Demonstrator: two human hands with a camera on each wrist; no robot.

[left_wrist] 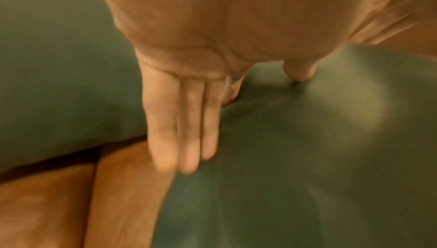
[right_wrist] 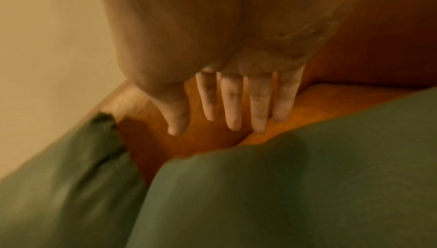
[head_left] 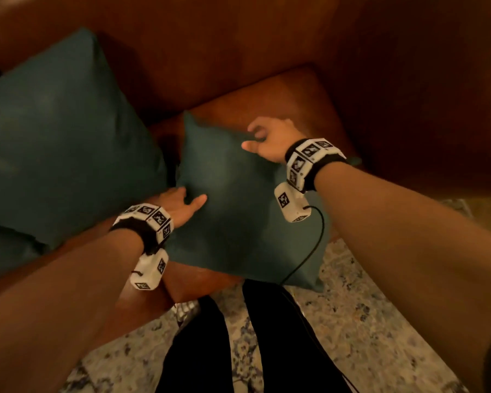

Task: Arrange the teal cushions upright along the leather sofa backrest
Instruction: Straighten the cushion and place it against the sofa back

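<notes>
One large teal fabric cushion (head_left: 60, 143) fills the left of the head view, leaning on the brown leather sofa backrest (head_left: 238, 46), so that one looks done (or near enough; its lower edge runs out of frame). The second, smaller square teal cushion (head_left: 238, 211) sits in the middle of the frame, tilted on the brown leather seat (head_left: 281, 97), its near corner hanging past the seat's front edge over the patterned rug (head_left: 352, 321). It is not yet against the backrest.

The left hand (head_left: 182, 205) takes the cushion's left edge, thumb on the front face and fingers (left_wrist: 187, 130) lying straight along the side: a loose pinching grip. The right hand (head_left: 267, 143) reaches over the top edge; in its wrist view the fingers (right_wrist: 232, 106) are spread and straight above the fabric, grasping nothing, so that grip is released.

I'd judge the job roughly half finished: this cushion must be raised, pushed back and stood beside the first.
</notes>
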